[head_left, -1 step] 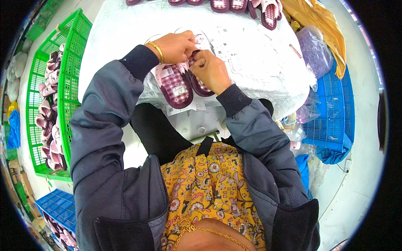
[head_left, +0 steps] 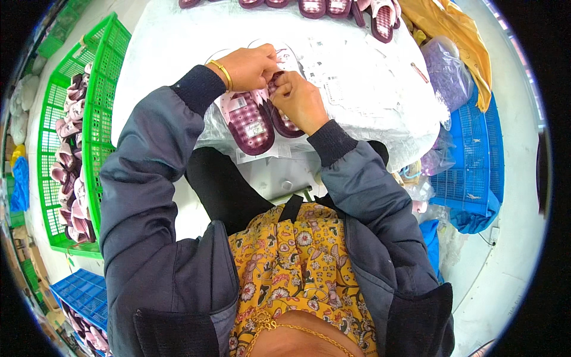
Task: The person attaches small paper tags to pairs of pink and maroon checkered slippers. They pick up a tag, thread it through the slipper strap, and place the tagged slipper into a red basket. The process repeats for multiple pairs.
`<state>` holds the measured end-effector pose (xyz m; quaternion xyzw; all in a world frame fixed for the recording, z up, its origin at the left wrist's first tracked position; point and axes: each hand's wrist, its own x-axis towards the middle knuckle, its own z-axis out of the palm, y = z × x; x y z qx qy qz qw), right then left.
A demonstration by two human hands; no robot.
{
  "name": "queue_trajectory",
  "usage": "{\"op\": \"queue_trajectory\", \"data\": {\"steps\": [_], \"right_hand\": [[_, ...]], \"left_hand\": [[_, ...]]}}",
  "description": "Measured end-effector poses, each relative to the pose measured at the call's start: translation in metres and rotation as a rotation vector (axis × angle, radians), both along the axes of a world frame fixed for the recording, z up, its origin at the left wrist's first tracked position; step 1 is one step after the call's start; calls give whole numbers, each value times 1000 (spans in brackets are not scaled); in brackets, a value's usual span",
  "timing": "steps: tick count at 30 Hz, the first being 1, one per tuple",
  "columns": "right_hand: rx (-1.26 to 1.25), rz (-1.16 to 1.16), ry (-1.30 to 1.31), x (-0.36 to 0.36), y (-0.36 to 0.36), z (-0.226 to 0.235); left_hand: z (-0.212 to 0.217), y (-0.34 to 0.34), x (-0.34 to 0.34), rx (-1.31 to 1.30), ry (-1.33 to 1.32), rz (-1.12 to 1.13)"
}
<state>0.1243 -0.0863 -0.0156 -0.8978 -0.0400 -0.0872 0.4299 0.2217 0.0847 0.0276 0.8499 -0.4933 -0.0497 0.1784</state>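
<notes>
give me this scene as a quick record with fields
left hand: on the strap end of the pair of maroon checked slippers, fingers curled
right hand: pinching at the right-side slipper's strap
surface: white table; the pair lies on clear plastic bags
left side: green crate holding more slippers
right side: blue crate
far edge: row of slippers
</notes>
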Motion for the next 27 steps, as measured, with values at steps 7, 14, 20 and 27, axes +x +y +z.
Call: {"op": "queue_trajectory", "data": {"steps": [7,14,20,27], "right_hand": [[-56,-1,38,0,-1,2],[-98,-19,44,1,9,1],[-138,41,6,7,2,-4],[709,127,170,-11,-1,18]], "left_hand": [[12,-20,-36,141,-341,62],[-11,-1,-18,-134,-256,-49],[1,-2,-13,-79,-132,16],[46,25,-25,-359,-5,89]]}}
